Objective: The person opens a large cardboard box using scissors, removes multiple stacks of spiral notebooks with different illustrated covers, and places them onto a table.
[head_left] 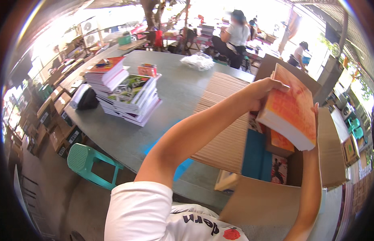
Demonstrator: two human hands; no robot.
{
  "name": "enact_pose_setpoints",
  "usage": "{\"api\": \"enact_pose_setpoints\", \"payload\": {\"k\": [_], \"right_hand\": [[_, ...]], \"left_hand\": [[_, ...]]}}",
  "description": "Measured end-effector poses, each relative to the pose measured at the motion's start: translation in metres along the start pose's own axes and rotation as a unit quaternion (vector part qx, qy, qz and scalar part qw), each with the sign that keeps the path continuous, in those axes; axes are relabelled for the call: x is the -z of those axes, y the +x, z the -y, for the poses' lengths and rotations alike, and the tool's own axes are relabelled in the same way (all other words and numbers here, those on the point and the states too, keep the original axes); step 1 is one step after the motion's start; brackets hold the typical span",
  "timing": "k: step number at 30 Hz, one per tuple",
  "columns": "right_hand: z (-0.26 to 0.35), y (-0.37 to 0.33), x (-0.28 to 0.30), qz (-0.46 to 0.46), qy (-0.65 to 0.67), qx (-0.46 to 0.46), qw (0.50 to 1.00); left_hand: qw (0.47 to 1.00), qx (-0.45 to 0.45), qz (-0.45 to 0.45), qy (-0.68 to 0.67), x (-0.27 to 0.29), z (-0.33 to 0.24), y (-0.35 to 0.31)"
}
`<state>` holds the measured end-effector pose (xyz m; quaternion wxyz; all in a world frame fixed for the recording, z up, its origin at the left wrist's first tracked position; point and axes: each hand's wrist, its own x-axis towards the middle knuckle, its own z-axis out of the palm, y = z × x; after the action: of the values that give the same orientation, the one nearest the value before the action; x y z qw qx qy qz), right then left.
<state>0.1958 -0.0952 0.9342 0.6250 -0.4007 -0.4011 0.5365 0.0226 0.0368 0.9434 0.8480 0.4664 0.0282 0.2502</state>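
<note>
My left hand [267, 90] grips the upper left side of a thick orange book [291, 106], thumb across its cover. At the book's right edge, my right hand [316, 107] shows only fingertips; the book covers the rest. Together they hold the book tilted above an open cardboard box [331, 146]. Inside the box lie another orange book [282, 141], a blue book or block [255, 160] and a book with a red and white picture cover [279, 169]. The box's ribbed left flap [223, 108] is folded out over the table.
The grey table [171, 84] bears book stacks [132, 100], a small red box [147, 70] and crumpled clear plastic [198, 61]. A green stool [88, 162] stands by its near left edge. Cartons [60, 132] line the left floor. A person [237, 36] is beyond the table.
</note>
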Motion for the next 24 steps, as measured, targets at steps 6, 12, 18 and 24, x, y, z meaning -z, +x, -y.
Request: {"api": "enact_pose_setpoints", "payload": {"k": [6, 12, 18, 24], "right_hand": [[-0.047, 0.108, -0.134, 0.160, 0.014, -0.039, 0.986], [-0.125, 0.209, -0.300, 0.226, 0.093, -0.109, 0.964], [-0.234, 0.257, -0.393, 0.200, 0.038, -0.188, 0.961], [-0.307, 0.270, -0.407, -0.004, -0.609, -0.009, 0.793]], "left_hand": [[0.984, -0.022, -0.160, 0.078, 0.073, -0.098, -0.158], [0.974, -0.176, -0.141, -0.028, 0.155, -0.157, -0.305], [0.812, -0.173, -0.470, 0.298, 0.221, -0.149, -0.392], [0.615, -0.100, -0.616, 0.482, 0.299, -0.103, -0.421]]}}
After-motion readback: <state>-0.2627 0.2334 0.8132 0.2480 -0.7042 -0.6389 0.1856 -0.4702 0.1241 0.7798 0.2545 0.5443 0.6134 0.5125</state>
